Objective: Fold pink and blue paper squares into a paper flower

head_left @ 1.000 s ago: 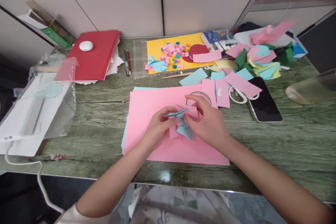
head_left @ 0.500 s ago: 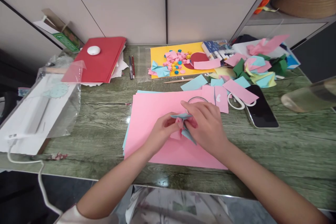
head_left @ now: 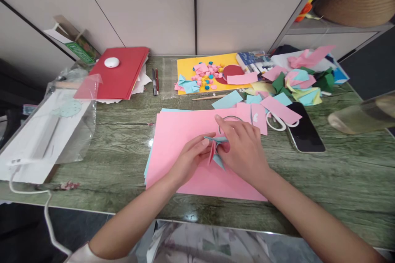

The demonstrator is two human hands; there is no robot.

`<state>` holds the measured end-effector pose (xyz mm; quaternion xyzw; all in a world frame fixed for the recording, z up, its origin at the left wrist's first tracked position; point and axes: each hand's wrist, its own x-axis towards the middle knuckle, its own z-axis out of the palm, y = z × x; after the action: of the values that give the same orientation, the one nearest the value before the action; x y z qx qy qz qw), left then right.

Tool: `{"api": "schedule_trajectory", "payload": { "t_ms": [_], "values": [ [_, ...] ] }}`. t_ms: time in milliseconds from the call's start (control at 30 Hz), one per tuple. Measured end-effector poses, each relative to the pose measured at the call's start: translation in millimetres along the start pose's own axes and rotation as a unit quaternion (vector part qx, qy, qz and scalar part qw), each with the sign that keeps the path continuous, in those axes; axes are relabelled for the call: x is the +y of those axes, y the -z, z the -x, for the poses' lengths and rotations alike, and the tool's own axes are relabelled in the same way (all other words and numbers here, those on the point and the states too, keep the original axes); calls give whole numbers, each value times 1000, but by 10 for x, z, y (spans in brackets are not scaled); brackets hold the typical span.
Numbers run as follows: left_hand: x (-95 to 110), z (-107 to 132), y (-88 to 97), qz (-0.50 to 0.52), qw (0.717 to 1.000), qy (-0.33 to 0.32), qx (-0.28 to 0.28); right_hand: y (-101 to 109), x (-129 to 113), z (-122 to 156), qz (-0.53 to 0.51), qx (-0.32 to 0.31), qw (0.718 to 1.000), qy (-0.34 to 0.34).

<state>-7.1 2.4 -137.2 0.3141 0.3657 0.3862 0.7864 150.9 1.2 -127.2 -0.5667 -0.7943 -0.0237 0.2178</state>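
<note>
Between my hands is a small folded paper piece [head_left: 218,160] in light blue and pink, with its flaps standing apart. My left hand [head_left: 191,154] has its thumb and fingers closed on the left side of the piece. From the right, my right hand [head_left: 243,144] pinches it, index finger raised; its fingertips are partly hidden behind the folds. Both hands are above a stack of pink paper sheets [head_left: 173,131] with light blue sheets showing at its left edge. A thin wire ring [head_left: 230,117] lies behind my right hand.
White-handled scissors [head_left: 276,122] and a phone [head_left: 305,127] lie right of the stack, among loose coloured papers [head_left: 279,107]. Behind are a yellow sheet [head_left: 185,65] with small paper balls, and a wooden stick [head_left: 210,97]. A red folder [head_left: 123,70] and plastic bag [head_left: 77,139] are left.
My left fingers have straightened and shifted along the folded paper piece. The piece has turned slightly, so its pink flap now appears narrow and upright. My right hand keeps its pinch.
</note>
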Motion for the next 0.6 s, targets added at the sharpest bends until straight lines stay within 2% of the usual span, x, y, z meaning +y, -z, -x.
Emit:
{"api": "schedule_trajectory", "payload": {
  "t_ms": [167, 300, 433, 500, 600],
  "values": [
    [-9, 5, -13, 17, 1000, -9, -2, -15, 3, -2, 1, -4, 1000, -7],
    [9, 6, -40, -25, 1000, -15, -1, -7, -28, 5, -17, -2, 1000, -5],
    [55, -11, -15, -19, 1000, 2, 12, 51, -13, 2, -112, -1, 994, -18],
    [85, -23, 22, 10, 1000, 19, 22, 88, 46, -9, -202, 12, 978, -49],
    [127, -33, 75, 53, 997, 35, 55, 115, 173, -32, -352, 20, 927, -129]
  ]
}}
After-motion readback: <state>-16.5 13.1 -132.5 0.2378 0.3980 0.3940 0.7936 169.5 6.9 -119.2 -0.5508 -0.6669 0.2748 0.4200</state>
